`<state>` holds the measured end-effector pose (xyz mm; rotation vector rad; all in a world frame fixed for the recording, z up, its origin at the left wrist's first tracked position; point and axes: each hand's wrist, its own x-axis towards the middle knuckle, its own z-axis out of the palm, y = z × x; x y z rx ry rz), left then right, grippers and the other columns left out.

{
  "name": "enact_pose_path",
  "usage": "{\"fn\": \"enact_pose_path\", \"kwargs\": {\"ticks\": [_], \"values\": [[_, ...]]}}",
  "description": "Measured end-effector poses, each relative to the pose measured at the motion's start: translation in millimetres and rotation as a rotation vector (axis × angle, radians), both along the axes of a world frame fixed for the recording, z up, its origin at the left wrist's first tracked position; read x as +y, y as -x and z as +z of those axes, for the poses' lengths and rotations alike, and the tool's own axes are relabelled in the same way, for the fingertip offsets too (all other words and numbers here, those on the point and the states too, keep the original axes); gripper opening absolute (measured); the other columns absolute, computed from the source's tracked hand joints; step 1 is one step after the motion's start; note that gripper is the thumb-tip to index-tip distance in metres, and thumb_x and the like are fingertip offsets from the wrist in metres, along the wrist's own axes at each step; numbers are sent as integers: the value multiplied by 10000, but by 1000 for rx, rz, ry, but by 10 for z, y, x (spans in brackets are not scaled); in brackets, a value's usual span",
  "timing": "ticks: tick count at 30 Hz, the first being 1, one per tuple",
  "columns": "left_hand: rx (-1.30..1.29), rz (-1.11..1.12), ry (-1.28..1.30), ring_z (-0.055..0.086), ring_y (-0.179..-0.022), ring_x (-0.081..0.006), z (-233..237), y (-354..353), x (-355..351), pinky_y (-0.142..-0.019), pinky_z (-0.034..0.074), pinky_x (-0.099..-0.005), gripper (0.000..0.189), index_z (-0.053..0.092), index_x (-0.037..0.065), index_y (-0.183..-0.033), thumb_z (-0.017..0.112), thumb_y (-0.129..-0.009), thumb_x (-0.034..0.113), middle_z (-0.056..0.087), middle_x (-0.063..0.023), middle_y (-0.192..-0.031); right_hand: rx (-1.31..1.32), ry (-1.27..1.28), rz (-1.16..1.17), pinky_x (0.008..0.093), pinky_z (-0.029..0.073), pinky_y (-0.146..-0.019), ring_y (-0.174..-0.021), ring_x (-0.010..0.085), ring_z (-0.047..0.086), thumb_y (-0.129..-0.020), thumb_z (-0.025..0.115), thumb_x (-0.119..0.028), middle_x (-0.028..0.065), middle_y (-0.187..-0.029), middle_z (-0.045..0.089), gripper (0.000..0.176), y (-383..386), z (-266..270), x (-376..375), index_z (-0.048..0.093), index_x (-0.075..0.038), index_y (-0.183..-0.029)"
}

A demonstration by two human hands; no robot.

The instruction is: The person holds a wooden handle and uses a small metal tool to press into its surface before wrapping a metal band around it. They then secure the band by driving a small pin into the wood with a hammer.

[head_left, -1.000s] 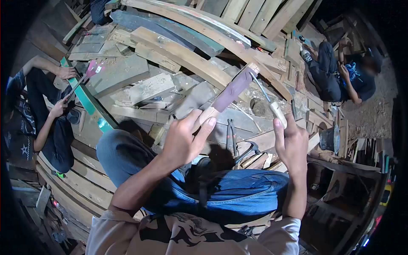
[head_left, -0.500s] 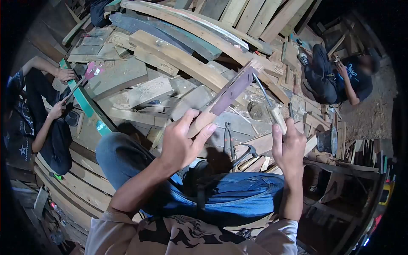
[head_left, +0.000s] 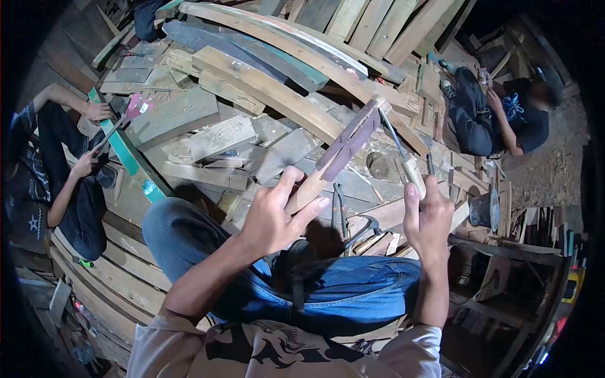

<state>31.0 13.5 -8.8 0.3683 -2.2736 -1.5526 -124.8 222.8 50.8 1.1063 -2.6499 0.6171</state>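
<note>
My left hand [head_left: 271,211] is closed round the bare lower end of a wooden stick with purple wrapping [head_left: 348,143], which slants up and to the right. The purple covering shows a lengthwise split or seam. In my right hand [head_left: 430,217] is a slim metal-shafted tool with a pale wooden handle [head_left: 413,175]; its tip lies right by the stick's upper end. A dark, narrow metal piece [head_left: 430,164] sticks up behind my right fingers. Below, between my hands, lie pincers [head_left: 339,205] and a claw hammer [head_left: 365,227].
Planks and offcuts lie all over the floor, with long beams [head_left: 265,94] ahead. At left, a person holds a blade against a green board [head_left: 129,154]. Another person [head_left: 498,113] sits at far right. A wooden shelf unit [head_left: 504,252] stands at lower right.
The stick has turned slightly in my left hand, showing more of the split in its purple wrapping, and that hand has shifted a little right. The person at far right has shifted their hands.
</note>
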Motion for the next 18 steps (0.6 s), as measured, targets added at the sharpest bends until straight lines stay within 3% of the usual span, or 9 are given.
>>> {"fn": "enact_pose_path", "kwargs": {"ticks": [1,14,16,18], "values": [[21,11,4,582,-610,-118,-19,1,-4,-579,480,-298,358,567,7,-1081,750,-894,250,616,-90,-697,-15,-17,-14,450,446,-486,-503,369,602,-944,646,-265,182,-567,571,279,-11,18,-9,573,-1,-889],[49,67,29,656,-655,-172,-40,9,-29,-614,509,-312,371,561,-4,-1087,753,-888,243,656,-125,-742,-20,-66,-46,450,452,-490,-521,379,619,-942,654,-259,197,-586,592,274,18,43,-5,578,-8,-864],[33,75,47,686,-677,-367,2,14,-25,-569,515,-403,334,532,24,-1036,737,-893,246,658,-186,-757,-24,-65,-50,452,453,-493,-526,380,622,-941,654,-259,201,-598,599,273,15,51,-7,580,-10,-860],[47,89,85,684,-669,-370,-54,22,-32,-558,516,-407,336,533,30,-1042,739,-891,248,661,-183,-753,-27,-63,-55,454,455,-496,-532,381,625,-941,655,-260,205,-611,607,272,19,55,-3,581,-12,-856]]}}
